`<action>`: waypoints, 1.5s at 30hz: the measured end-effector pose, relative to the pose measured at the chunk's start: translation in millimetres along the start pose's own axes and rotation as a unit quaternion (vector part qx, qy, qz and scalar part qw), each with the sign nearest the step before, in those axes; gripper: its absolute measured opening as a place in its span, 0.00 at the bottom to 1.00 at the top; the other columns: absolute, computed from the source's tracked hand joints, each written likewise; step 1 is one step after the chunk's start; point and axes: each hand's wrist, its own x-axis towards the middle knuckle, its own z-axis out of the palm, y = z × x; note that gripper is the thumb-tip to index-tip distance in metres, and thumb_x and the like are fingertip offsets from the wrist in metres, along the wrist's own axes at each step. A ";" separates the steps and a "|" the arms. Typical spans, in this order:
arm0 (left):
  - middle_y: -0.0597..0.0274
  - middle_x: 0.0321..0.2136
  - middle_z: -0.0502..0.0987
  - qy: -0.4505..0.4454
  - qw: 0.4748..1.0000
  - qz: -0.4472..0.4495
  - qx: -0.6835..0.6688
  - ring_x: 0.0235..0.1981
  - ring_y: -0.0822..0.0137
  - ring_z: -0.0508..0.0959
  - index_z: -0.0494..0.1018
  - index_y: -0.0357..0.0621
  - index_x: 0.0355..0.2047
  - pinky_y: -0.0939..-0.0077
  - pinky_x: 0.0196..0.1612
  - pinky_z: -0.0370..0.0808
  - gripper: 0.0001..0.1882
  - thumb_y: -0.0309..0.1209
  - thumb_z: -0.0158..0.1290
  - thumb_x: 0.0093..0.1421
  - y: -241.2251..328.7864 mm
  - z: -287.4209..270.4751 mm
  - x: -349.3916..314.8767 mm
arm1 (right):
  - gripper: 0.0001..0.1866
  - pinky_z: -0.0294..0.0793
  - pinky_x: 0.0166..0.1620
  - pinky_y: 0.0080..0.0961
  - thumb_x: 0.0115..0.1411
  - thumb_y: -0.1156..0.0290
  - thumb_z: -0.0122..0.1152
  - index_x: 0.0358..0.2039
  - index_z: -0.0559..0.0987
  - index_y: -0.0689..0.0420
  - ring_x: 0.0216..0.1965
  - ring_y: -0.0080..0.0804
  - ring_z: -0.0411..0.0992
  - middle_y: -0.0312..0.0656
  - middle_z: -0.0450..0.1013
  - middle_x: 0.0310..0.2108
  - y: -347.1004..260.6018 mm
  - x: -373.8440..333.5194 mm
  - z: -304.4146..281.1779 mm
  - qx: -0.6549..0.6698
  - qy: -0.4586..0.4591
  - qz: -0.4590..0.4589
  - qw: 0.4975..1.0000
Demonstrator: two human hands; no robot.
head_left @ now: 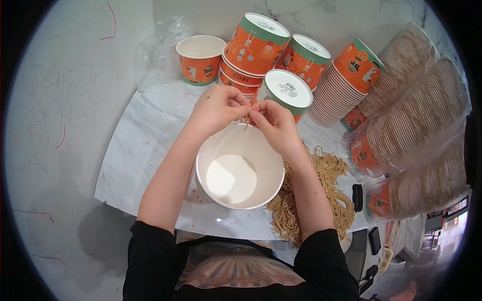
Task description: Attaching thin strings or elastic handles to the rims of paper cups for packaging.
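Note:
A white-lined paper bucket (240,178) stands in front of me with its mouth facing up and nothing inside. Above its far rim, my left hand (219,106) and my right hand (276,123) meet, fingertips pinched together. Between them a short piece of tan cord (246,120) dangles toward the rim. Whether the cord passes through the bucket's wall is hidden by my fingers. Under my right forearm lies a loose heap of tan cords (329,175), partly covered by that arm.
Orange and green paper buckets stand behind: one upright (198,62), others upside down (257,42), (288,90). To the right are a leaning stack (334,95) and several plastic-wrapped stacks (411,118). A small black object (357,197) lies by the marble-patterned table's (145,150) right edge.

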 end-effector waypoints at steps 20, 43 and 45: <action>0.60 0.26 0.82 -0.111 0.989 -0.056 -0.075 0.28 0.75 0.80 0.80 0.32 0.31 0.82 0.35 0.77 0.08 0.27 0.61 0.59 5.1 -15.1 -0.3 | 0.05 0.72 0.35 0.15 0.66 0.74 0.59 0.38 0.76 0.63 0.32 0.15 0.71 0.34 0.75 0.31 -6.9 -0.1 -2.8 0.059 -0.040 0.029 0.997; 0.65 0.26 0.80 -0.164 0.977 -0.092 -0.098 0.26 0.78 0.77 0.77 0.40 0.27 0.84 0.33 0.73 0.10 0.32 0.61 0.60 5.2 -36.8 -2.4 | 0.05 0.74 0.35 0.19 0.57 0.76 0.65 0.31 0.78 0.62 0.30 0.17 0.74 0.34 0.76 0.28 -19.8 -3.1 -12.3 -0.013 -0.082 0.071 0.994; 0.65 0.25 0.80 -0.164 0.977 -0.095 -0.099 0.26 0.78 0.76 0.77 0.40 0.26 0.84 0.33 0.73 0.10 0.32 0.61 0.61 5.1 -36.7 -2.7 | 0.04 0.73 0.35 0.18 0.56 0.76 0.64 0.30 0.78 0.62 0.30 0.17 0.73 0.33 0.75 0.28 -20.4 -3.2 -12.2 -0.002 -0.090 0.090 0.992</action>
